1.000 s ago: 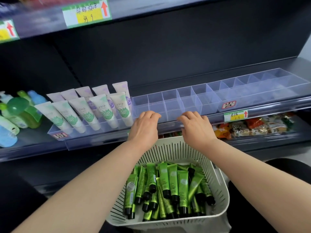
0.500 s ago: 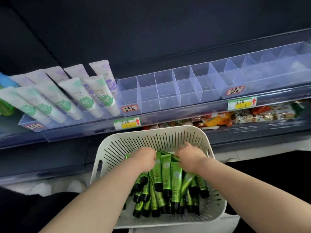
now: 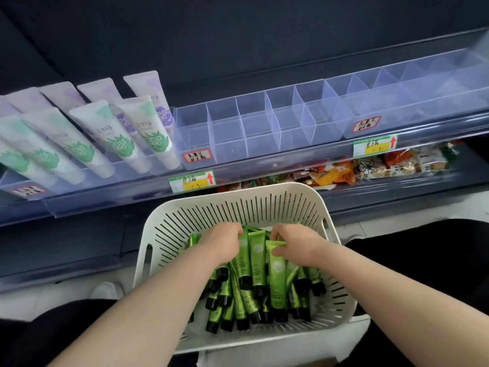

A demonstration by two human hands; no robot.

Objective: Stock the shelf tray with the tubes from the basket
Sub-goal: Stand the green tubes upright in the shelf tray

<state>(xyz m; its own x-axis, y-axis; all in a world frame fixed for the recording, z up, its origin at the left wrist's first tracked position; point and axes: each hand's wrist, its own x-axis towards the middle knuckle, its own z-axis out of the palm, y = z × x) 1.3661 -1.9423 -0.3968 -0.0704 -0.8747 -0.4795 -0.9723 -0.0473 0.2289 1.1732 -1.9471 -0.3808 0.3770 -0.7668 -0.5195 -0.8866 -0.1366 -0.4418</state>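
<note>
Two hands in a white slatted basket of green tubes.
The right hand pinches one tube's flat end. The left hand curls into the pile, grip unclear. The clear divided shelf tray sits beyond.

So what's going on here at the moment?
A person is working bare-handed in the white basket of green tubes. The right grip pinches the flat end of one tube, and the left grip curls over the ends of others. No tube is clear of the basket yet. The clear divided tray on the shelf shows no green tubes in its compartments. White tubes fill the tray beside it.
</note>
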